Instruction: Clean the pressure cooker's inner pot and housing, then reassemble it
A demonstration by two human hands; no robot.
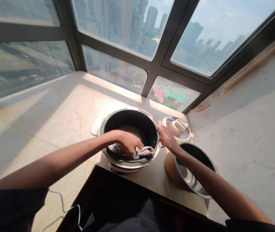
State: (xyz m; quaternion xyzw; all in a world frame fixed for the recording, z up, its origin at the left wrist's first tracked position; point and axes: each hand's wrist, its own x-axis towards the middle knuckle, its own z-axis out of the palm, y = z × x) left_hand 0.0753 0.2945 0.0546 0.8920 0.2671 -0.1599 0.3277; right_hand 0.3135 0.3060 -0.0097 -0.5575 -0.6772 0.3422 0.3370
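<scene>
A round electric cooker (pixel 149 129) with a dark inside and a pale outer rim stands on the sill in front of me. My left hand (pixel 130 142) reaches down into it, fingers closed around a greyish cloth (pixel 147 151). Part of the cloth bunches under the hand against the near inner wall. My right hand (pixel 167 138) grips the cooker's rim on the right side, its fingertips curled over the edge.
To the right, a pot (pixel 190 177) with a shiny interior leans on its side, partly behind my right forearm. A lid with a pale knob (pixel 179 125) lies behind it, near the papered wall (pixel 246 138). Windows (pixel 118 67) rise beyond the sill (pixel 38 112). A white cable (pixel 63 206) hangs at lower left.
</scene>
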